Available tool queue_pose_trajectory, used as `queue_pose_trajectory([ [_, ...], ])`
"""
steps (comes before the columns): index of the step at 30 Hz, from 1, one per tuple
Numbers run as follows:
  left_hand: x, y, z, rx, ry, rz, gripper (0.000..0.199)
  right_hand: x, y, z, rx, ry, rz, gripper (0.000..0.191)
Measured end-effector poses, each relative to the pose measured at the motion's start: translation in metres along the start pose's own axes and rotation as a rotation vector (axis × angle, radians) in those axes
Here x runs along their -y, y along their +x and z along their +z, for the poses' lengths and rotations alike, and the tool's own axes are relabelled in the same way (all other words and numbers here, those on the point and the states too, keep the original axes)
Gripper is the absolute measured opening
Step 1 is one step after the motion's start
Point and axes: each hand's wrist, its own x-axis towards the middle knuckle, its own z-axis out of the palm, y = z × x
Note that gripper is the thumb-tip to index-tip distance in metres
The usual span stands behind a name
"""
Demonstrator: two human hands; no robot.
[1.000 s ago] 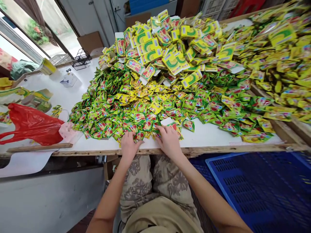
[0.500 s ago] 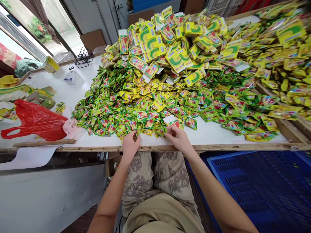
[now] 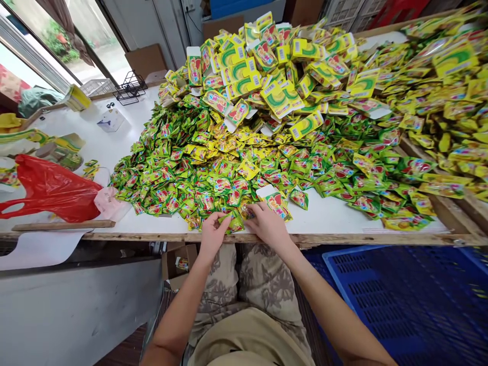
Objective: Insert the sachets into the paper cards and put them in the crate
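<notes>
At the table's front edge, my left hand is closed, thumb and fingers pinching a small green candy packet. My right hand is close beside it, its bent fingertips on another small shiny packet that is partly covered by them. Just behind the right hand lies a small printed carton with a white open flap and a watermelon picture. A wide heap of green and yellow packets spreads behind both hands. One loose green packet rests to the right of the carton.
Yellow cartons are piled on the heap's back. On the left are a red plastic bag, a wooden strip and a black wire rack. Wooden dividers bound more packets at right. A blue crate sits below.
My left hand has moved slightly right and my right hand slightly left, bringing them closer together. The carton behind the right hand now shows more of its printed front.
</notes>
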Motion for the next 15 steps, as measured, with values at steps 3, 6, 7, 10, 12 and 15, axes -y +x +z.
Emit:
queue_pose_trajectory([
  [3, 0.002, 0.004, -0.003, -0.024, -0.144, -0.100, 0.031, 0.004, 0.008, 0.003, 0.056, -0.315, -0.013, 0.026],
  [6, 0.002, 0.004, -0.002, -0.012, -0.249, -0.179, 0.037, 0.000, 0.011, 0.005, 0.079, -0.383, -0.006, 0.012],
  [7, 0.001, 0.004, -0.002, -0.018, -0.252, -0.179, 0.038, -0.003, 0.011, 0.005, 0.078, -0.384, 0.002, 0.013],
  [10, 0.001, 0.003, 0.001, -0.034, -0.212, -0.145, 0.037, -0.012, 0.007, 0.002, 0.070, -0.370, 0.022, 0.013],
  [12, 0.001, 0.003, 0.002, -0.029, -0.186, -0.127, 0.037, -0.013, 0.005, -0.001, 0.054, -0.351, 0.021, 0.013],
  [15, 0.002, 0.004, 0.002, -0.015, -0.172, -0.113, 0.037, -0.006, 0.004, -0.001, 0.038, -0.356, 0.021, 0.035],
])
